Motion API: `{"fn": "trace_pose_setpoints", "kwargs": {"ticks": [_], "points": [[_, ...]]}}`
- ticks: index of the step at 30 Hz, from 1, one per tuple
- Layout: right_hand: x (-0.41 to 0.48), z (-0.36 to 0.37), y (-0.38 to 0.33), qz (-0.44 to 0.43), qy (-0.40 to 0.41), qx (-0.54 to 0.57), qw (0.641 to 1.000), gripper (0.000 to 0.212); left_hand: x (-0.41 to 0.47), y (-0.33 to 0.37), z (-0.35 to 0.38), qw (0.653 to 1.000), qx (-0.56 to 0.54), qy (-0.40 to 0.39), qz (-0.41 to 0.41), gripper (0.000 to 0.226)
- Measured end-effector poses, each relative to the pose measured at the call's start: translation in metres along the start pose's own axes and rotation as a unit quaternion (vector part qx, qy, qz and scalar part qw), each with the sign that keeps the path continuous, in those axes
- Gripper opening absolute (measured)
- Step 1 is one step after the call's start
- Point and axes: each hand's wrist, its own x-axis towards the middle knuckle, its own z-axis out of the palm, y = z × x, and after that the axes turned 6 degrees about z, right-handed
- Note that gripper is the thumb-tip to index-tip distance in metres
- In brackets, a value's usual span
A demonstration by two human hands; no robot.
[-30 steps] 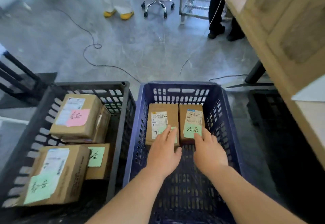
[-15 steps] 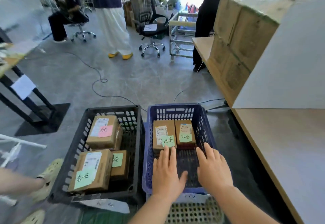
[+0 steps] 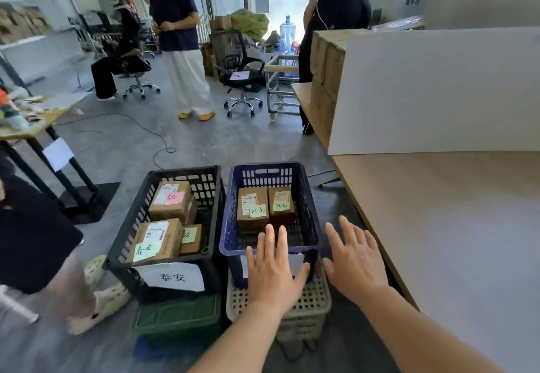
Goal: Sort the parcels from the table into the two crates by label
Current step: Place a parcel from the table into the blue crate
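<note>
Left hand (image 3: 273, 270) and right hand (image 3: 355, 258), both spread wide and holding nothing, lower centre; 2 parcels (image 3: 252, 209) in blue crate (image 3: 309, 220); black crate (image 3: 128, 226) lower left.

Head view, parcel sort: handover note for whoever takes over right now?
Left hand: open, empty, over the blue crate's near rim.
Right hand: open, empty, between that crate and the table.
Done: two green-noted parcels sit side by side in the blue crate; several more parcels are in the black crate.
Left: no parcel shows on the visible table top; check the rest of it.
</note>
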Motion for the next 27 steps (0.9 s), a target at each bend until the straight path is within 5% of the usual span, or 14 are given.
{"fn": "trace_pose_setpoints", "kwargs": {"ticks": [13,27], "points": [[-0.114,-0.015,0.091,0.133,0.052,0.030,0.989,0.071,-0.055,0.110,0.008,0.987,0.043,-0.037,0.153,0.083],[-0.264,-0.008,0.133,0.407,0.055,-0.022,0.912,0.052,-0.112,0.206,0.051,0.901,0.052,-0.158,0.400,0.086]]}}
